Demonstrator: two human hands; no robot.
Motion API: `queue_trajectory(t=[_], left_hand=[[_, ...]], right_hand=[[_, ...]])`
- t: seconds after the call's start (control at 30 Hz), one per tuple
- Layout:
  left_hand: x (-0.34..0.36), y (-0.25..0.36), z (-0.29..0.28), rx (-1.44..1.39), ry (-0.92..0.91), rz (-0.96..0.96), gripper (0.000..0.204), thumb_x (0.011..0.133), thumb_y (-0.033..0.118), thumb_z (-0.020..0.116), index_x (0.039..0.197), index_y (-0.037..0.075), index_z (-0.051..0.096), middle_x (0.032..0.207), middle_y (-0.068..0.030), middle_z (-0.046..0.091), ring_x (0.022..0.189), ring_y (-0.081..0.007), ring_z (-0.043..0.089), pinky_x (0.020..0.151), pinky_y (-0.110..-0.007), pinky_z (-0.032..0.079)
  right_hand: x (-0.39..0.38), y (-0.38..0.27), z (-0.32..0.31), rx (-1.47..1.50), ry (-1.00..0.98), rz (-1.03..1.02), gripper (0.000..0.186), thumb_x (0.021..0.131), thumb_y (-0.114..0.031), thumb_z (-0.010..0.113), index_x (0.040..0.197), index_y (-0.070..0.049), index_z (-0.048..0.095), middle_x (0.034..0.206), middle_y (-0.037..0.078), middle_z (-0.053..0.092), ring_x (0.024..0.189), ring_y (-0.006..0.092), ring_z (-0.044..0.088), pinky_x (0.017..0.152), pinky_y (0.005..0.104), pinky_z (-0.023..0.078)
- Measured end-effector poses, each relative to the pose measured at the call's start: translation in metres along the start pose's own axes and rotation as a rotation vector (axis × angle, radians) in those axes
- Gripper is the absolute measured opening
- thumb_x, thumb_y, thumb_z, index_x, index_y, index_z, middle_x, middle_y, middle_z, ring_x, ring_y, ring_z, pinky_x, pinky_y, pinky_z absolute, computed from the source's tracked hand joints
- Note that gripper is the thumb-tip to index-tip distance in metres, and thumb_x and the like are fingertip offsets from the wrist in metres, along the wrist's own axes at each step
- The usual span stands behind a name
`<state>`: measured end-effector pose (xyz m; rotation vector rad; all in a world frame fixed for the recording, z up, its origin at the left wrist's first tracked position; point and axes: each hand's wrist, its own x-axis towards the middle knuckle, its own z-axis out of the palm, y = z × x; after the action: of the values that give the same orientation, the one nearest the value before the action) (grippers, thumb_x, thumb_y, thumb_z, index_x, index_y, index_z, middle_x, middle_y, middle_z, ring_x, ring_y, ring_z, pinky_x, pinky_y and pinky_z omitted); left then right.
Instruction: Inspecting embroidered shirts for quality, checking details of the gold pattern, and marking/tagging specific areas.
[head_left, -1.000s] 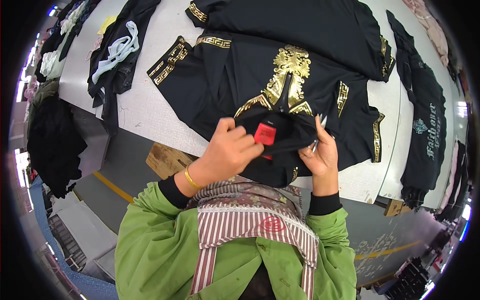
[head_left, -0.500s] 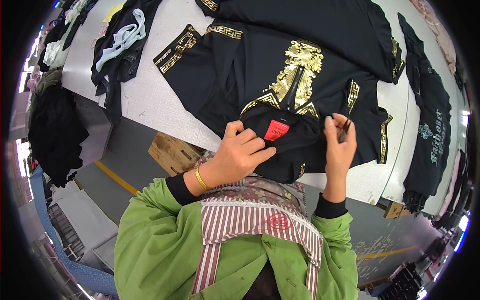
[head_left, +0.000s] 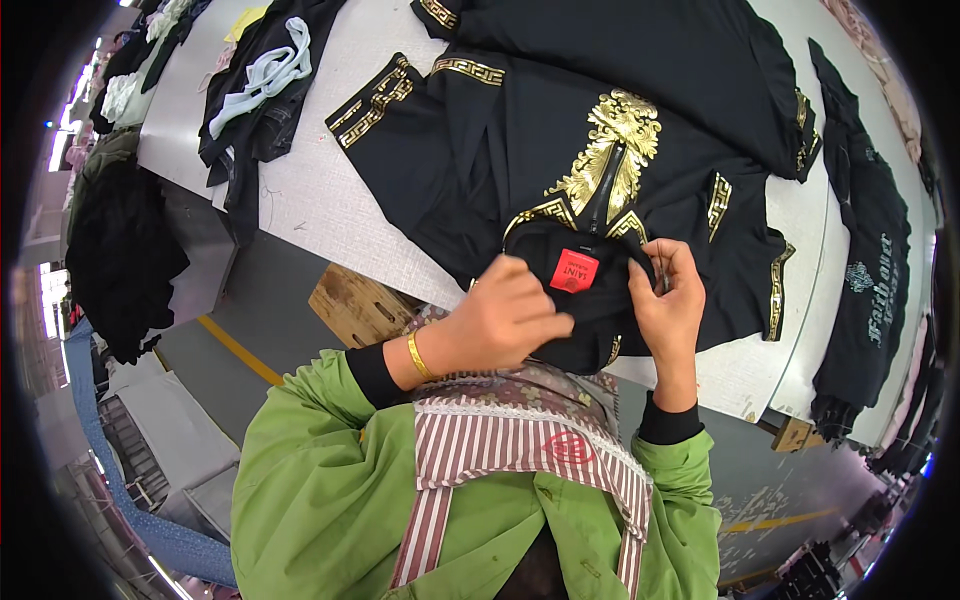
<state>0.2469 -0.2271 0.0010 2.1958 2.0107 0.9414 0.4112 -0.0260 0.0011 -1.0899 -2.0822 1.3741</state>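
Note:
A black polo shirt (head_left: 470, 160) with gold print and a front zip lies on the table, its collar toward me. Inside the collar a red label (head_left: 575, 270) faces up. My right hand (head_left: 672, 310) pinches the collar's right edge between thumb and fingers; a thin dark thing shows at those fingers, too small to name. Over the left side of the collar is my left hand (head_left: 500, 318), its fingers curled and smeared by motion. Whether it grips the cloth I cannot make out.
More black cloth (head_left: 640, 40) lies beyond the shirt. Dark garments with a pale blue strip (head_left: 265, 75) lie at the far left. Black printed trousers (head_left: 870, 270) are at the right. A wooden stool (head_left: 355, 305) stands below the table's front edge (head_left: 400, 275).
My right hand has come down onto the collar's right edge from just beside it. The left hand is moving at the collar's left side and has shifted slightly. The whole view has swung a little.

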Motion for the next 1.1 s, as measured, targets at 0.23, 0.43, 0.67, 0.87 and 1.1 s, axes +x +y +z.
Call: queue_trajectory(t=[0.23, 0.43, 0.67, 0.87, 1.1], left_hand=[[0.045, -0.061, 0.016, -0.070, 0.155, -0.257, 0.016, 0.089, 0.009, 0.079, 0.105, 0.011, 0.079, 0.099, -0.0035, 0.071, 0.092, -0.0233, 0.062, 0.092, -0.035, 0.048], [0.072, -0.093, 0.015, -0.451, 0.047, -0.617, 0.009, 0.090, 0.003, 0.075, 0.098, 0.007, 0.077, 0.097, -0.0067, 0.070, 0.076, -0.0228, 0.063, 0.070, -0.031, 0.051], [0.072, -0.068, 0.016, -0.033, 0.206, -0.213, 0.022, 0.088, -0.002, 0.074, 0.108, 0.006, 0.075, 0.099, -0.0061, 0.070, 0.078, -0.0215, 0.063, 0.074, -0.034, 0.053], [0.065, -0.080, 0.021, -0.173, 0.126, -0.302, 0.035, 0.083, -0.006, 0.074, 0.115, 0.007, 0.073, 0.103, -0.0053, 0.071, 0.080, -0.0209, 0.065, 0.075, -0.034, 0.054], [0.062, -0.095, 0.022, -0.301, 0.121, -0.330, 0.035, 0.079, -0.008, 0.075, 0.112, 0.006, 0.073, 0.109, -0.0052, 0.072, 0.083, -0.0203, 0.066, 0.076, -0.033, 0.055]], right_hand=[[0.014, -0.011, 0.010, -0.260, 0.033, -0.356, 0.028, 0.086, -0.004, 0.084, 0.111, -0.004, 0.074, 0.080, 0.002, 0.065, 0.066, 0.0173, 0.056, 0.066, 0.0305, 0.048], [0.058, 0.002, 0.013, -0.282, -0.081, -0.382, 0.021, 0.085, -0.007, 0.085, 0.105, -0.004, 0.077, 0.084, 0.005, 0.070, 0.069, 0.0219, 0.062, 0.069, 0.0335, 0.052], [0.083, 0.016, 0.018, -0.255, -0.150, -0.127, 0.019, 0.086, -0.011, 0.085, 0.103, -0.004, 0.078, 0.095, 0.007, 0.075, 0.077, 0.0211, 0.067, 0.071, 0.0327, 0.053], [0.073, -0.010, 0.015, -0.423, 0.006, -0.284, 0.032, 0.092, -0.015, 0.083, 0.120, -0.005, 0.071, 0.100, 0.007, 0.076, 0.082, 0.0196, 0.069, 0.075, 0.0319, 0.054], [0.047, -0.044, 0.008, 0.393, -0.331, 0.012, 0.036, 0.102, -0.017, 0.078, 0.130, -0.003, 0.061, 0.101, 0.009, 0.075, 0.088, 0.0173, 0.068, 0.080, 0.0307, 0.054]])
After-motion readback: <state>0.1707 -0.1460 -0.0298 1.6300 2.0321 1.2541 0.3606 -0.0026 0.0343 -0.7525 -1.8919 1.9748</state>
